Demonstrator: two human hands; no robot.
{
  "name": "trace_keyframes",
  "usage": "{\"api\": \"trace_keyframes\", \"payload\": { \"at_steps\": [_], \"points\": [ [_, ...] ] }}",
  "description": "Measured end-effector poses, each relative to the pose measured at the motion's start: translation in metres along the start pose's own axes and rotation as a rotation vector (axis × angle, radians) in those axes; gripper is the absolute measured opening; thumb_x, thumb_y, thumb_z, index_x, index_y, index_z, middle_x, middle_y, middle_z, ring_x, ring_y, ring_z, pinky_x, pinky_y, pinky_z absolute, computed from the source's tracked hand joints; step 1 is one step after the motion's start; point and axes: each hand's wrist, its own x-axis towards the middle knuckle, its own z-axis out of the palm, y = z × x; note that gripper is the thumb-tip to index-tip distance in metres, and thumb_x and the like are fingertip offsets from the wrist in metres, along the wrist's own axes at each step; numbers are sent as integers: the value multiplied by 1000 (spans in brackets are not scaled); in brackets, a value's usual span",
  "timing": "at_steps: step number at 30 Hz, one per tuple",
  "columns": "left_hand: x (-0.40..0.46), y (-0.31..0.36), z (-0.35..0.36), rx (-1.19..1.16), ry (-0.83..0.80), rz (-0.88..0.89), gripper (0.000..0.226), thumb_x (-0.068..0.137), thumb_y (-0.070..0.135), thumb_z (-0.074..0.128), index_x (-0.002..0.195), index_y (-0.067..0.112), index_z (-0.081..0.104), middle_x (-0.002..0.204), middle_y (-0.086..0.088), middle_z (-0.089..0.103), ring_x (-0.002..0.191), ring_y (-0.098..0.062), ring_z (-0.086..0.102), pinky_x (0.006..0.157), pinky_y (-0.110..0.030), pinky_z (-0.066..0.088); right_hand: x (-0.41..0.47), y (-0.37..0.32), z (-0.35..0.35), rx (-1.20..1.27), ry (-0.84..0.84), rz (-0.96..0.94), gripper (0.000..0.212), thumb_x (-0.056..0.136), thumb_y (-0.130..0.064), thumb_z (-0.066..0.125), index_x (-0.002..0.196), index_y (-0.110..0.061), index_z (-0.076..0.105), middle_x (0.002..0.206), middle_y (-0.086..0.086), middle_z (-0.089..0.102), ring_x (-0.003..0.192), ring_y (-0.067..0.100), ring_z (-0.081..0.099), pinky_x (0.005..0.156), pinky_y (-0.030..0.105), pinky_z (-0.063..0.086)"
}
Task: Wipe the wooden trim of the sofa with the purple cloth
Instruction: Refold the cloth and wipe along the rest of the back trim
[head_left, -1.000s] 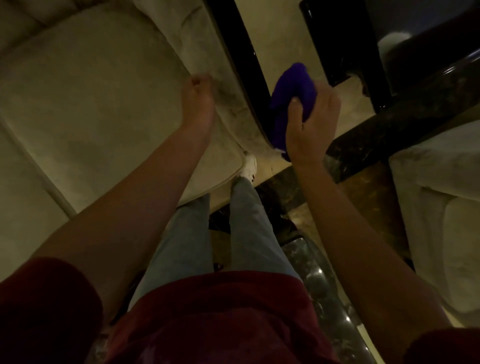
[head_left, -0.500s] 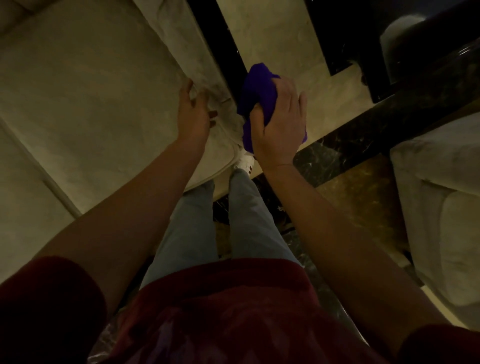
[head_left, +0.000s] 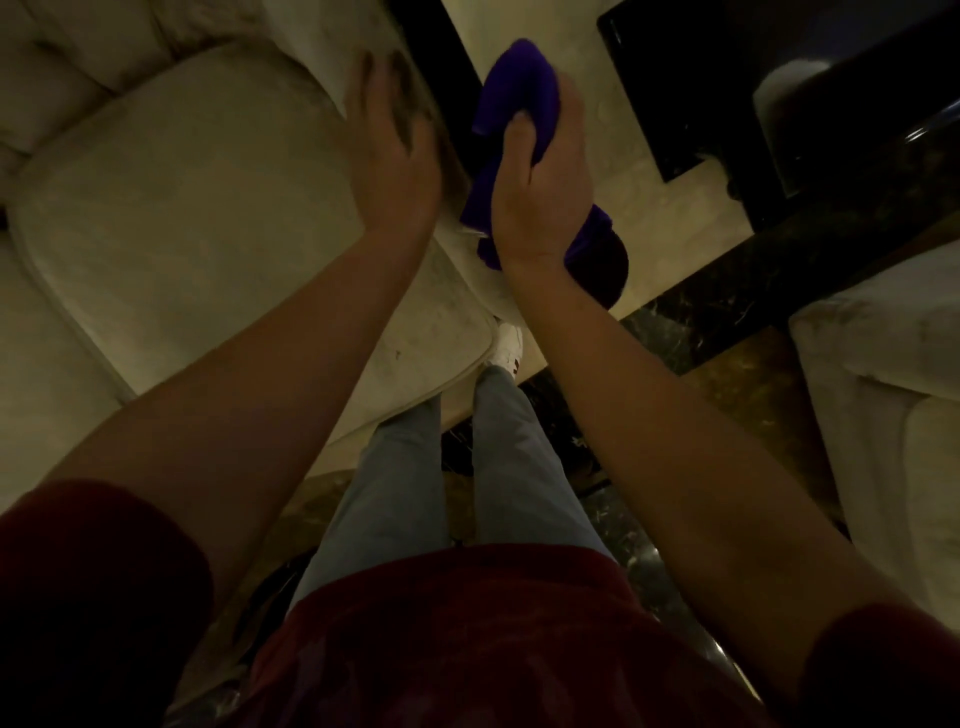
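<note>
A cream sofa (head_left: 171, 208) fills the left half of the view, with a dark wooden trim (head_left: 441, 47) running along the outside of its armrest. My right hand (head_left: 540, 176) is shut on the purple cloth (head_left: 519, 88), which is bunched up and pressed against the trim; part of the cloth hangs below my wrist. My left hand (head_left: 395, 145) lies flat with fingers spread on the top of the cream armrest, right beside the cloth. The trim under the cloth and my hands is hidden.
A dark glossy table or cabinet (head_left: 779, 104) stands at the upper right on a pale floor. A second cream seat (head_left: 883, 389) is at the right edge. My legs and a white shoe (head_left: 506, 348) stand on dark marble floor (head_left: 701, 322) beside the sofa.
The view has shifted, so more of the seat and its back shows. My left hand lies flatter on the armrest, and the cloth in my right hand sits higher along the trim.
</note>
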Motion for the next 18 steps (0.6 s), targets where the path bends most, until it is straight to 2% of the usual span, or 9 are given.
{"api": "trace_keyframes", "payload": {
  "at_steps": [2, 4, 5, 7, 10, 12, 14, 16, 18],
  "points": [
    [2, -15, -6, 95, -82, 97, 61, 92, 5, 47, 152, -1, 37, 163, -26, 25, 151, -33, 30, 108, 1, 15, -8, -2, 8, 0, 4, -57, 52, 103, -26, 47, 147, 0, 49, 140, 14, 62, 124, 22, 60, 98, 4, 36],
    [1, -25, -10, 116, -118, 146, 66, 88, 0, 48, 153, 0, 36, 165, -27, 20, 152, -28, 27, 110, -3, 19, -26, 6, 1, -51, -29, -124, 55, 103, -26, 51, 150, 2, 44, 147, 18, 55, 130, 22, 54, 103, 5, 34],
    [2, -26, -14, 114, -126, 153, 68, 87, -1, 48, 154, 2, 36, 165, -26, 20, 151, -21, 27, 108, -4, 23, -34, 10, 0, -103, -57, -147, 57, 103, -27, 52, 151, 1, 43, 150, 19, 52, 132, 22, 53, 104, 11, 37],
    [1, -29, -19, 118, -130, 156, 68, 85, -1, 49, 152, 4, 40, 165, -24, 22, 145, -11, 27, 105, -4, 28, -49, 18, -6, -168, -106, -158, 60, 102, -30, 54, 154, -1, 41, 155, 20, 45, 136, 27, 51, 107, 33, 48],
    [14, -26, -31, 172, -64, 189, 58, 82, 3, 54, 139, 2, 55, 154, -24, 42, 139, -27, 46, 111, -22, 38, -46, 11, 4, -186, -59, -93, 60, 100, -31, 53, 154, -8, 40, 153, 17, 47, 133, 26, 52, 100, 50, 52],
    [32, -26, -43, 218, 28, 196, 53, 81, 7, 57, 133, -1, 59, 147, -24, 48, 135, -33, 50, 113, -33, 39, -35, 0, 12, -151, -1, -41, 60, 99, -31, 53, 154, -11, 39, 150, 15, 49, 131, 26, 54, 100, 51, 52],
    [68, -31, -61, 226, 117, 176, 57, 82, 11, 55, 138, 2, 56, 151, -23, 44, 141, -32, 45, 117, -33, 35, -20, -15, 32, -152, 7, -73, 60, 100, -30, 54, 154, -9, 40, 149, 17, 49, 133, 28, 52, 105, 49, 49],
    [92, -35, -69, 224, 132, 172, 60, 84, 14, 53, 143, 6, 52, 155, -22, 40, 145, -30, 41, 118, -32, 35, -10, -28, 42, -182, 10, -134, 59, 100, -31, 55, 153, -9, 43, 151, 19, 48, 133, 30, 52, 108, 44, 47],
    [107, -35, -66, 244, 56, 153, 63, 89, 20, 54, 149, 7, 45, 160, -22, 33, 149, -32, 35, 120, -36, 33, -1, -39, 53, -260, -21, -209, 59, 99, -33, 55, 153, -11, 46, 152, 21, 47, 133, 32, 52, 107, 44, 47]
  ]
}}
